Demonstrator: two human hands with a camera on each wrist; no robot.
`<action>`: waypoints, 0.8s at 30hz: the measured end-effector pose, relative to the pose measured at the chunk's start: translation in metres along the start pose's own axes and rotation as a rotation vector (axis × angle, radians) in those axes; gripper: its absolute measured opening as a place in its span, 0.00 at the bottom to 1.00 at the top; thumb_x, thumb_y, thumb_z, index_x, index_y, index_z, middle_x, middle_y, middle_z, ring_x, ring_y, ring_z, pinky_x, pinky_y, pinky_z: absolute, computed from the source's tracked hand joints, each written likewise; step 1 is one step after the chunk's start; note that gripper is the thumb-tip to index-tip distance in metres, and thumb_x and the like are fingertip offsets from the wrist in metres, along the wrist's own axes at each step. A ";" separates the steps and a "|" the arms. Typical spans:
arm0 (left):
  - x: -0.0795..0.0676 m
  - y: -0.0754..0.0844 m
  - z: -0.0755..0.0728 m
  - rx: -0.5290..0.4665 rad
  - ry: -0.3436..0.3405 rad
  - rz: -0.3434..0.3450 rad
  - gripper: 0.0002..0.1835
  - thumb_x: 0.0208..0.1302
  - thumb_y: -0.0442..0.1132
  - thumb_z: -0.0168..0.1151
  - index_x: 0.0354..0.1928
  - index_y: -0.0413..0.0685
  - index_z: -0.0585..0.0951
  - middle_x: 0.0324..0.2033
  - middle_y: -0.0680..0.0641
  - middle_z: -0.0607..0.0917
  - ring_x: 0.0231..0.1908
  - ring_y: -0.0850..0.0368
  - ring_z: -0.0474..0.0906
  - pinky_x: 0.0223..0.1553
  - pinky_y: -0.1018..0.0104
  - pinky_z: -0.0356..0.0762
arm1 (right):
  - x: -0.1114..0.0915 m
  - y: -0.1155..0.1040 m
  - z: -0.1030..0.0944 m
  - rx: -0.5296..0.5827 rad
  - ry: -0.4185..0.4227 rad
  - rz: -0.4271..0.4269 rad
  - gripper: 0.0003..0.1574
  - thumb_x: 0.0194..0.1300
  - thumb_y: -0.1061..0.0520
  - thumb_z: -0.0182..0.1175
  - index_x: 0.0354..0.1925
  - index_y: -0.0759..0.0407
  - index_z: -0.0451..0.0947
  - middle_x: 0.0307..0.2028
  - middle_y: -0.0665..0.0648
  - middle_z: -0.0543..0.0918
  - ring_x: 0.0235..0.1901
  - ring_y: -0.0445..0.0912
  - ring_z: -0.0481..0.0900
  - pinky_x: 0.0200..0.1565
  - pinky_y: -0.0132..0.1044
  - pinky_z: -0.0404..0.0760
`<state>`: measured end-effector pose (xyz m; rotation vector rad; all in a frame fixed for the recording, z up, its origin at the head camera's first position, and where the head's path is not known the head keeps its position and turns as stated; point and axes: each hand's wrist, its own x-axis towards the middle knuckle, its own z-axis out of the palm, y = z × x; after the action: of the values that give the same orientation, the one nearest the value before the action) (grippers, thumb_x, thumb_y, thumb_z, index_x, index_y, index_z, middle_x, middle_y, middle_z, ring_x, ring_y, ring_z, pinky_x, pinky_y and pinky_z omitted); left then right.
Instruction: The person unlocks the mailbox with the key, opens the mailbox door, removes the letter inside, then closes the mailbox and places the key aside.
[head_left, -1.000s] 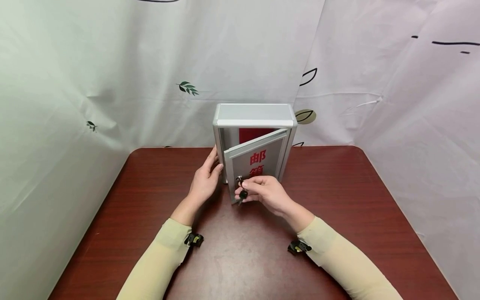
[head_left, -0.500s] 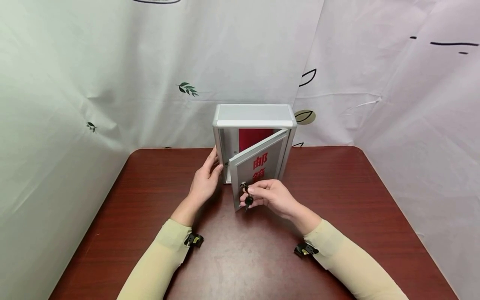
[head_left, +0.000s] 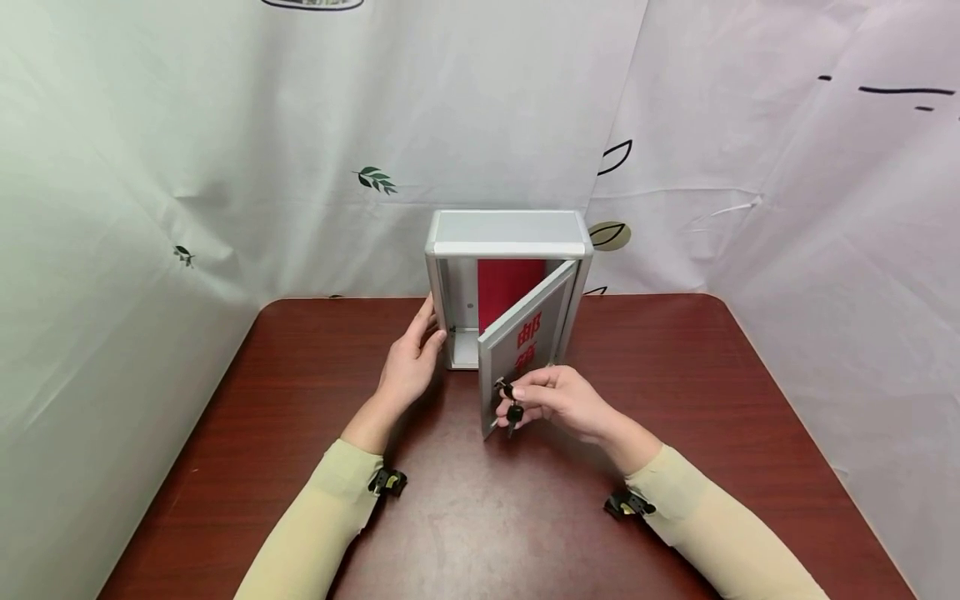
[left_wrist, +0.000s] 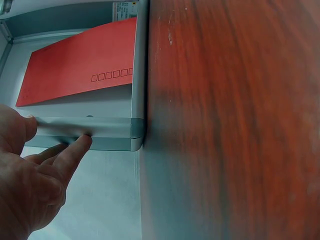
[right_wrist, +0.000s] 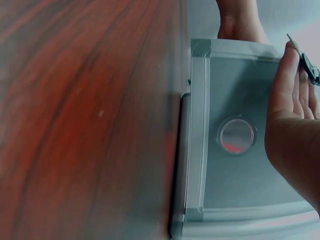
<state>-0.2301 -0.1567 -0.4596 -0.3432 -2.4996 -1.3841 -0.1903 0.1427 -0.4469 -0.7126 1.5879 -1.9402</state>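
Observation:
A silver-grey mailbox stands upright on the table, its door with red characters swung out on the right-side hinge. Inside leans a red envelope, which the left wrist view shows with a row of small printed squares. My left hand rests against the box's left side, fingers along the outer wall and thumb near the front edge. My right hand pinches the black-headed key in the door lock; a second key dangles below it. The pinch is partly cut off in the right wrist view.
The dark red wooden table ends at the back near a white patterned curtain, which also encloses both sides. A round window is set low in the door.
My right hand has drawn the door further out, towards me and to the right, by the key. More of the box's inside and envelope shows. My left hand has stayed in place.

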 end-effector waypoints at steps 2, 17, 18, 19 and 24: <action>0.000 0.001 0.000 -0.007 -0.003 -0.001 0.40 0.88 0.42 0.60 0.89 0.82 0.56 0.74 0.45 0.82 0.74 0.45 0.78 0.70 0.39 0.78 | -0.004 0.000 -0.003 0.000 -0.018 -0.013 0.24 0.82 0.64 0.61 0.56 0.91 0.76 0.44 0.63 0.94 0.44 0.54 0.95 0.49 0.45 0.92; 0.000 0.002 -0.001 -0.001 -0.001 -0.009 0.39 0.87 0.41 0.60 0.90 0.76 0.58 0.73 0.42 0.83 0.73 0.44 0.78 0.71 0.40 0.76 | -0.021 -0.003 -0.024 -0.001 -0.143 -0.037 0.21 0.83 0.67 0.56 0.55 0.92 0.76 0.44 0.62 0.94 0.44 0.52 0.95 0.48 0.46 0.92; 0.000 0.002 -0.001 -0.001 -0.001 -0.010 0.39 0.87 0.41 0.61 0.90 0.76 0.58 0.73 0.42 0.83 0.73 0.44 0.78 0.71 0.40 0.76 | -0.022 -0.003 -0.025 -0.002 -0.151 -0.040 0.21 0.83 0.67 0.56 0.55 0.92 0.76 0.45 0.63 0.94 0.44 0.52 0.95 0.48 0.45 0.92; 0.000 0.002 -0.001 -0.001 -0.001 -0.011 0.39 0.87 0.41 0.61 0.90 0.76 0.58 0.73 0.42 0.83 0.73 0.44 0.78 0.71 0.40 0.76 | -0.023 -0.004 -0.026 -0.002 -0.157 -0.042 0.21 0.83 0.67 0.56 0.55 0.92 0.76 0.45 0.63 0.94 0.44 0.52 0.95 0.48 0.45 0.92; 0.000 0.002 -0.001 0.000 0.000 -0.016 0.40 0.87 0.41 0.60 0.90 0.77 0.58 0.73 0.42 0.83 0.74 0.45 0.78 0.71 0.39 0.76 | -0.027 -0.006 -0.031 0.011 -0.185 -0.051 0.20 0.82 0.68 0.56 0.53 0.91 0.77 0.45 0.62 0.94 0.44 0.51 0.95 0.49 0.45 0.92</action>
<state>-0.2295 -0.1568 -0.4576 -0.3243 -2.5079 -1.3901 -0.1923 0.1842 -0.4484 -0.9083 1.4591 -1.8579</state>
